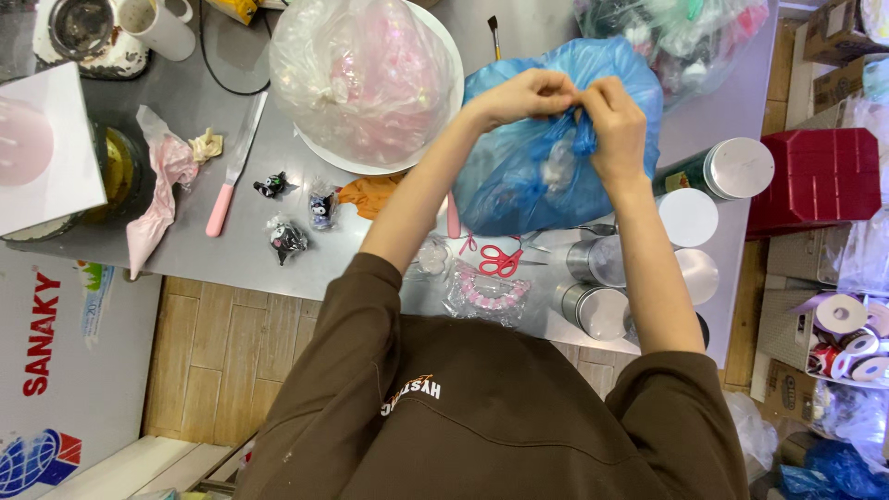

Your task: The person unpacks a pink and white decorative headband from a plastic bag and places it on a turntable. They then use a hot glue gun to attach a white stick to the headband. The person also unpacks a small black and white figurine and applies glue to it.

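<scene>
Over the middle of the grey surface [213, 111], both hands meet at the blue plastic bag [519, 176]. The left hand [523, 95] pinches its gathered top, fingers closed on the plastic; the right hand [616, 130] grips the same bunch, fist tight. Beneath the bag lie red scissors [500, 259], with metal tins [593, 287] just beside them.

Blue plastic bag [519, 176] (translucent), red scissors [501, 260], pink-handled knife [236, 171], grey table [278, 148].
</scene>
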